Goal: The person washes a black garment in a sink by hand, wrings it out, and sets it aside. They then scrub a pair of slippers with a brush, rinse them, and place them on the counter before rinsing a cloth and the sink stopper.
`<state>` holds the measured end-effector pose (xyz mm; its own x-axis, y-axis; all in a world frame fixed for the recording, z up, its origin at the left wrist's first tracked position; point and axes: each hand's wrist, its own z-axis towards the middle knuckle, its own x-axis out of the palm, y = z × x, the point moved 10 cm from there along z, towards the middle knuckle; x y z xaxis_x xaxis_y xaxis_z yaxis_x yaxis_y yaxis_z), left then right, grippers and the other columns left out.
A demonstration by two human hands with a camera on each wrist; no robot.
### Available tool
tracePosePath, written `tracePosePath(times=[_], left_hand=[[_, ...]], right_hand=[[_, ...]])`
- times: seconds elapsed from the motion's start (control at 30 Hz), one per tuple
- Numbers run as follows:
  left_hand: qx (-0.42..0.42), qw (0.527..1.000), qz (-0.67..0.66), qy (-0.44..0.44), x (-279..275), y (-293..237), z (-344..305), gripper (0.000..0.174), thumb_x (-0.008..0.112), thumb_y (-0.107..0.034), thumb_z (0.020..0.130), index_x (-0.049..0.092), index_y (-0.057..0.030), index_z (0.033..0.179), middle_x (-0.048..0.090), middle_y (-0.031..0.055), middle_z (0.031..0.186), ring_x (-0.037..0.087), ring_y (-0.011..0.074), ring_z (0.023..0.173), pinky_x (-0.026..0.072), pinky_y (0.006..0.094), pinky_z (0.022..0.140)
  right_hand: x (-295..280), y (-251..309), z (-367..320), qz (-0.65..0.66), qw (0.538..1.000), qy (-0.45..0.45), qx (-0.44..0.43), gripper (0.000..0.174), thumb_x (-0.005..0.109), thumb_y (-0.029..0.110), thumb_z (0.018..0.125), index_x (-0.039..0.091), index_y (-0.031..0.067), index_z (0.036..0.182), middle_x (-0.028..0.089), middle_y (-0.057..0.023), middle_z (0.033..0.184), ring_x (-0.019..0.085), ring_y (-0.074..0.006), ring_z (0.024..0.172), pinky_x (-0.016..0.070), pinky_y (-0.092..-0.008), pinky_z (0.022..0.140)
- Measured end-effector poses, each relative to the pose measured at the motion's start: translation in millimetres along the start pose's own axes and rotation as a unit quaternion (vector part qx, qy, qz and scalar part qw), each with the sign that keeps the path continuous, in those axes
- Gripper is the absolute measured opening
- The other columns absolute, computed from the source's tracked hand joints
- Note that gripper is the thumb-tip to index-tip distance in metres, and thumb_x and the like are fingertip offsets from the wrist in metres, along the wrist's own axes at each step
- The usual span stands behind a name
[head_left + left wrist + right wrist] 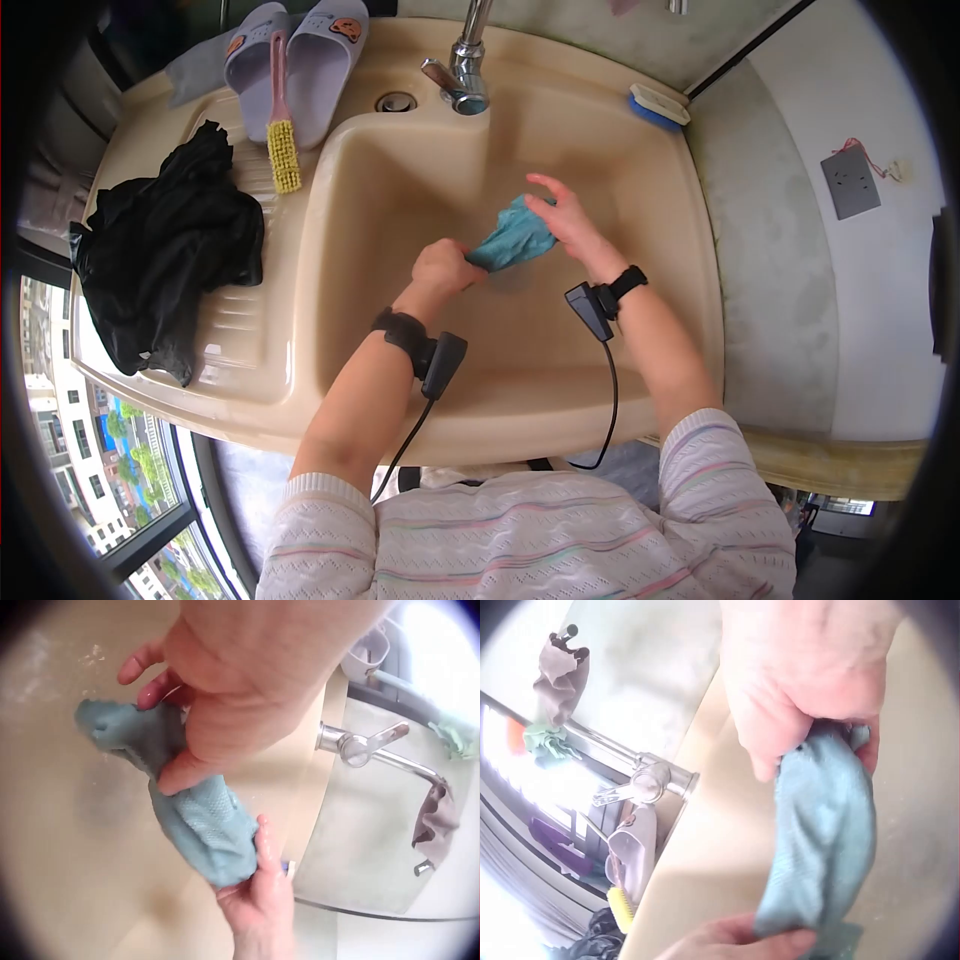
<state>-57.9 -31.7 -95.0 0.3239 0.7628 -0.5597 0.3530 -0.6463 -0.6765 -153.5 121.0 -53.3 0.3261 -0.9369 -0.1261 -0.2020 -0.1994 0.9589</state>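
A wet blue-green cloth [515, 237] is stretched between both hands over the beige sink [400, 375]. My left hand [443, 268] pinches its lower left end; in the left wrist view the thumb of the left hand [232, 697] presses on the cloth [206, 817], and a loose end hangs past the fingers. At the cloth's other end is my right hand [575, 222], its fingers around the edge. The right wrist view has the right hand [810, 675] gripping the top of the cloth [821, 825], with thumb and fingers on opposite sides.
A chrome faucet [468, 75] stands at the sink's back edge. Black fabric [165, 250] lies on the left drainboard, beside pale slippers [325, 70] and a yellow-bristled brush [283, 155]. A blue-and-white brush [660, 105] sits at the back right corner.
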Motion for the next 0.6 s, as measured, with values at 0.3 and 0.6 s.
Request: tracePosePath(times=[0.3,0.6], left_hand=[[0.000,0.820,-0.570,-0.049,-8,0,10,0.030,0.060,-0.005,0.068,0.055,0.0011,0.097,0.057,0.0094,0.083,0.056,0.0186,0.077,0.0490,0.0329,0.067],[0.030,0.646,-0.763,0.021,27,11,31,0.019,0.053,-0.020,0.085,0.054,-0.0025,0.093,0.055,0.0074,0.086,0.054,0.0184,0.078,0.0473,0.0311,0.068]], right_hand=[[24,-20,-47,-0.051,0.972,0.190,0.132,0.031,0.066,0.026,0.077,0.054,0.0034,0.095,0.057,-0.0030,0.079,0.057,-0.0145,0.079,0.0482,-0.0302,0.065],[95,62,-66,-0.326,0.929,-0.060,-0.166,0.027,0.058,0.030,0.081,0.052,0.0041,0.086,0.060,-0.0147,0.077,0.059,-0.0318,0.072,0.0473,-0.0383,0.063]])
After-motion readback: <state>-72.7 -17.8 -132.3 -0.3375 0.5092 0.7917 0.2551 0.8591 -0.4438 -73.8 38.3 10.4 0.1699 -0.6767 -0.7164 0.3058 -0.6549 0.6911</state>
